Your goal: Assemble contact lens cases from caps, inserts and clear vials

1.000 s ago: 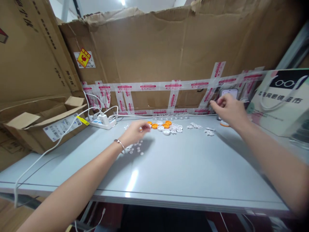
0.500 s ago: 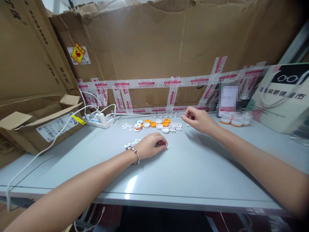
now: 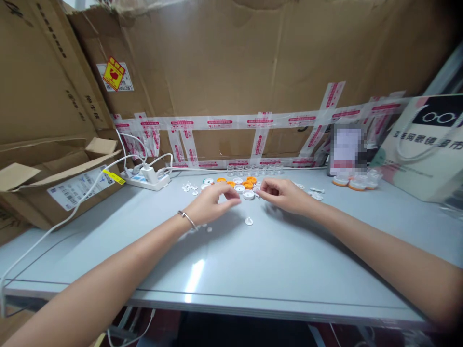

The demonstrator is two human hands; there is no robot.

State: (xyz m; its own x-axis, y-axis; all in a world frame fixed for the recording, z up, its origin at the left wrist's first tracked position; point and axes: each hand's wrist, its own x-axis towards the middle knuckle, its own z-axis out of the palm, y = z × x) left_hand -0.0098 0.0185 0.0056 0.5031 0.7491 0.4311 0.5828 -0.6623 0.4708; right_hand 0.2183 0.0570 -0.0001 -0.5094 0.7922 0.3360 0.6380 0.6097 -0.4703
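Observation:
My left hand (image 3: 216, 202) hovers over the desk beside the orange and white rings, its thumb and fingers apart with nothing between them. A small white disc with a stub (image 3: 249, 221) lies alone on the desk, in front of the hands. My right hand (image 3: 280, 193) is closed in a pinch at the right end of the rings; what its fingertips hold is too small to name. Near it are a white ring (image 3: 248, 194) and an orange ring (image 3: 247, 184). More small white pieces (image 3: 209, 229) lie partly hidden under my left wrist.
Clear cups (image 3: 253, 170) line the back of the desk (image 3: 289, 270). A power strip (image 3: 150, 180) and an open carton (image 3: 83, 188) stand left. White flat parts (image 3: 316, 196), orange-based containers (image 3: 357, 183), a phone (image 3: 343, 152) and a paper bag (image 3: 415, 154) are right.
My left hand has let go of the small white disc and moved up and left. My right hand has come left and down to the rings' right end.

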